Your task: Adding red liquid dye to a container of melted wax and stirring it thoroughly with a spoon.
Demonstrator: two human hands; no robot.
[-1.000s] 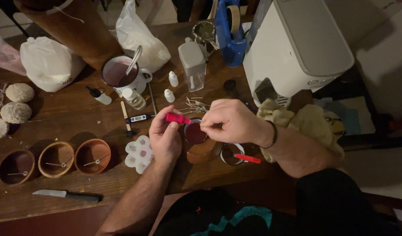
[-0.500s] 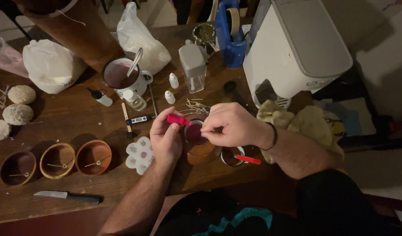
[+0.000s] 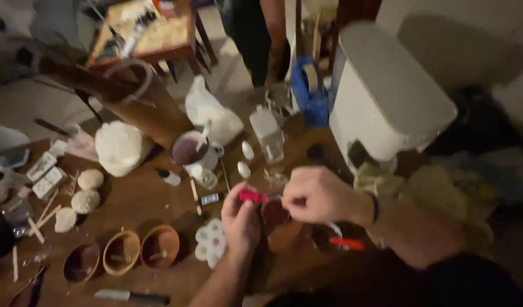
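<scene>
Hands at a small dark-filled pot

Head view: left hand (image 3: 240, 220) pinches a pink clip-like piece (image 3: 253, 196) against the near rim of the small pot (image 3: 274, 212), mid-table. Right hand (image 3: 318, 195) is curled nearly closed over the pot's right side; what its fingertips hold is hidden. Left of them, three clay bowls (image 3: 122, 253) stand with wicks but look unfilled, so pouring seems mostly ahead. A knife (image 3: 131, 296) lies nearest.

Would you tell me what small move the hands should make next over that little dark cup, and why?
Probably ease the right hand down to seat what it pinches in the small dark cup, since its fingertips sit right at the rim while the left hand, holding a pink clip, steadies the cup.
</scene>
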